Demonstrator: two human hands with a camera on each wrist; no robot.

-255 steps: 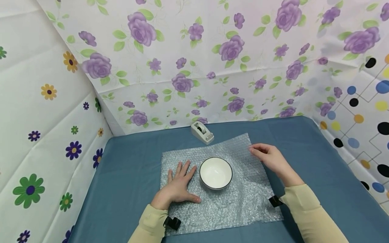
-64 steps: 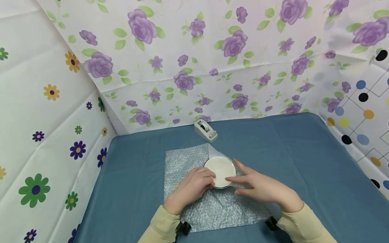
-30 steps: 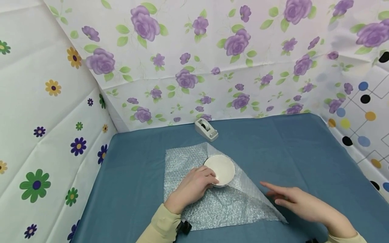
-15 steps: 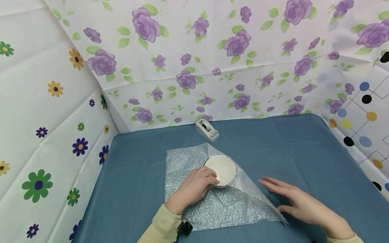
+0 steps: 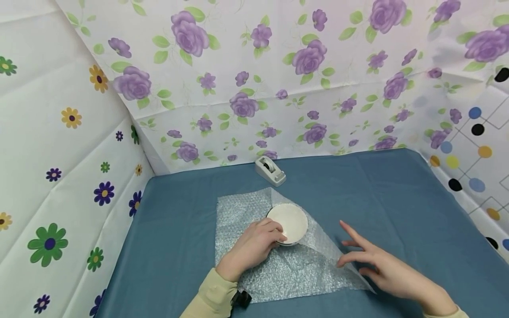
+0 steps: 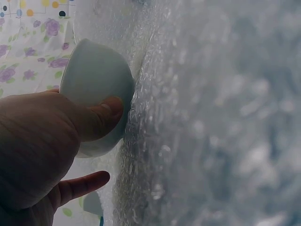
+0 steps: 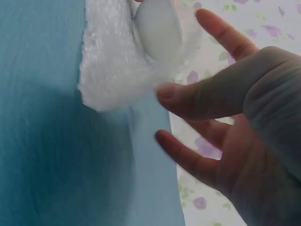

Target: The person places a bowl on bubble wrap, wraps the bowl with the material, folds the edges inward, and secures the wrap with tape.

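A white bowl (image 5: 292, 223) with a dark rim stands upright on a sheet of bubble wrap (image 5: 286, 274). The sheet's upper right part is folded over in a slanting flap (image 5: 320, 243) that reaches the bowl's right side; where its corner ends is unclear. My left hand (image 5: 254, 243) grips the bowl's near left rim, fingertips inside. Its thumb presses the outer wall of the bowl (image 6: 96, 77) in the left wrist view. At the flap's slanting edge is my right hand (image 5: 377, 265), fingers spread, holding nothing. Whether it touches the wrap (image 7: 113, 80) I cannot tell.
A white tape dispenser (image 5: 270, 171) stands behind the wrap, near the back edge of the blue-covered table (image 5: 179, 238). A purple-flowered sheet (image 5: 242, 79) hangs behind; patterned sheets also hang on the left and right.
The wrap lay flat earlier; its right part is now folded to the bowl. My left hand went from the wrap to the bowl. The right hand released the flap, withdrew, then came slightly back.
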